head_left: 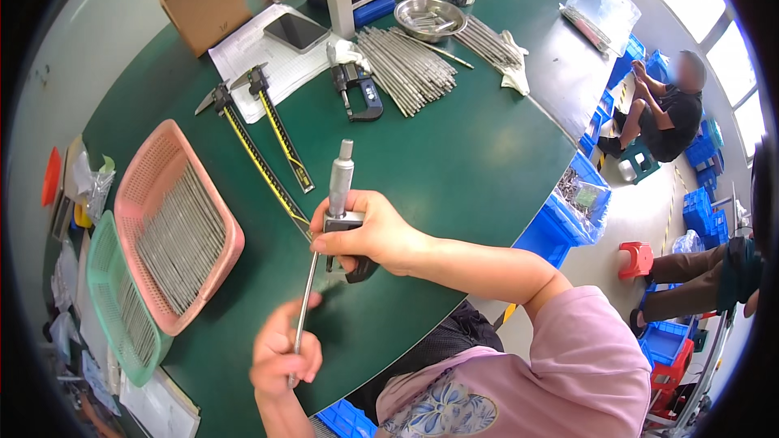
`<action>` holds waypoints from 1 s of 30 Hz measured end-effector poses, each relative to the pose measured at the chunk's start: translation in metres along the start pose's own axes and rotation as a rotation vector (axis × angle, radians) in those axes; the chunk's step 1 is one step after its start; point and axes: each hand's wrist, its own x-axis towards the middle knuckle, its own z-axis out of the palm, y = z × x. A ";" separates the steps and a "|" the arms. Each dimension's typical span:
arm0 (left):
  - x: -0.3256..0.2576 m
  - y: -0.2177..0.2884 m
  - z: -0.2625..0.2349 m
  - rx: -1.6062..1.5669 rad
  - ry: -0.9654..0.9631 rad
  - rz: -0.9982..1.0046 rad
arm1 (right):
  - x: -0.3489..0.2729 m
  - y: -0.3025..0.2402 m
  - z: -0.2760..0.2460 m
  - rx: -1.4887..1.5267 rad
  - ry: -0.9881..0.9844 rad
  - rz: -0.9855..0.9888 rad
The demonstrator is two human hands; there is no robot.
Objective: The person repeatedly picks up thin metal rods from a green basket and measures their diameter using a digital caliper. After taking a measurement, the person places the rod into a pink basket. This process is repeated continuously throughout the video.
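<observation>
My right hand (375,234) is closed around a micrometer (341,182), its silver thimble pointing up and its dark frame partly hidden by my fingers. A thin metal rod (305,308) slants down from the micrometer toward my left hand (284,347). My left fingers pinch the rod near its lower end and are slightly blurred. The rod's upper end meets the micrometer by my right thumb; whether it sits between the measuring faces is hidden. Just beyond my right hand lie two digital calipers (258,164) (280,130).
To the left, a pink basket (235,247) and a green basket (99,276) hold rods. Farther back lie a second micrometer (367,101), a phone (296,32), a rod pile (406,69) and a metal bowl (406,24). A person (677,113) sits at the right; another stands nearer.
</observation>
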 end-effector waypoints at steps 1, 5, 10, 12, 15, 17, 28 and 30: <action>0.002 0.004 -0.002 -0.140 -0.030 0.093 | 0.000 -0.001 -0.001 0.016 0.004 -0.003; 0.005 0.010 0.007 -0.342 0.087 0.457 | -0.001 0.003 -0.001 0.110 -0.016 0.038; 0.021 -0.029 0.013 0.305 0.479 0.401 | -0.009 0.010 0.009 0.039 -0.116 0.109; 0.029 -0.035 0.011 0.385 0.518 0.452 | -0.011 0.013 0.008 -0.005 -0.171 0.113; 0.029 -0.037 0.009 0.382 0.508 0.381 | -0.012 0.010 0.011 -0.089 -0.215 0.196; 0.026 -0.032 0.010 0.173 0.498 0.406 | -0.011 0.012 0.015 -0.207 -0.177 0.185; 0.021 -0.032 0.005 0.103 0.366 0.260 | 0.000 0.003 -0.003 0.319 -0.236 0.287; 0.021 -0.031 0.006 0.114 0.348 0.237 | 0.000 0.002 -0.001 0.323 -0.223 0.310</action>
